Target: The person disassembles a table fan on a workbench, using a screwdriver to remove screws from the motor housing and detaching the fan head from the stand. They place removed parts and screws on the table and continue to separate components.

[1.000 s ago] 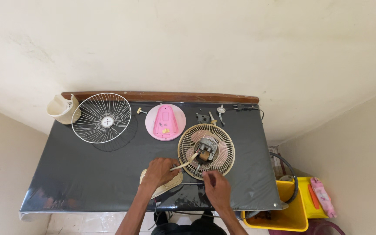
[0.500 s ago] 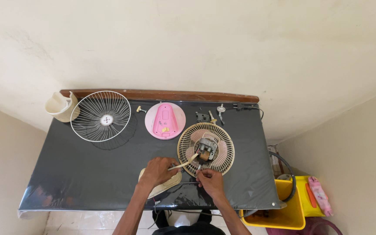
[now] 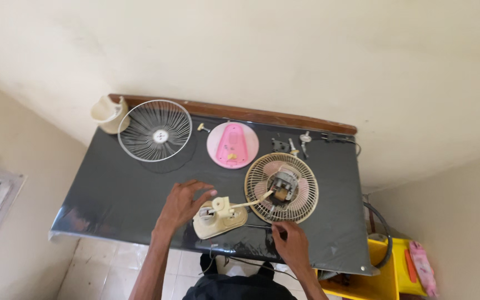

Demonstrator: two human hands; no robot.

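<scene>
My left hand (image 3: 181, 203) hovers with fingers spread at the left side of a cream fan base (image 3: 219, 219), just touching or nearly touching it. A cream neck runs from this base to the motor (image 3: 281, 186), which sits in a beige rear fan guard (image 3: 306, 194) lying flat. My right hand (image 3: 290, 241) is at the table's front edge, below the guard. Its fingers are closed on a thin dark rod-like tool (image 3: 258, 226) that points left toward the base.
On the black table (image 3: 112, 194) lie a white wire front guard (image 3: 155, 130), a pink round fan part (image 3: 232, 145), a cream cup-shaped part (image 3: 106, 114) and several small metal parts (image 3: 293, 144). A yellow bin (image 3: 387, 272) stands on the floor at the right.
My left hand has lifted off the cream base and spread its fingers to the left. My right hand has drawn back from the motor to the table's front edge.
</scene>
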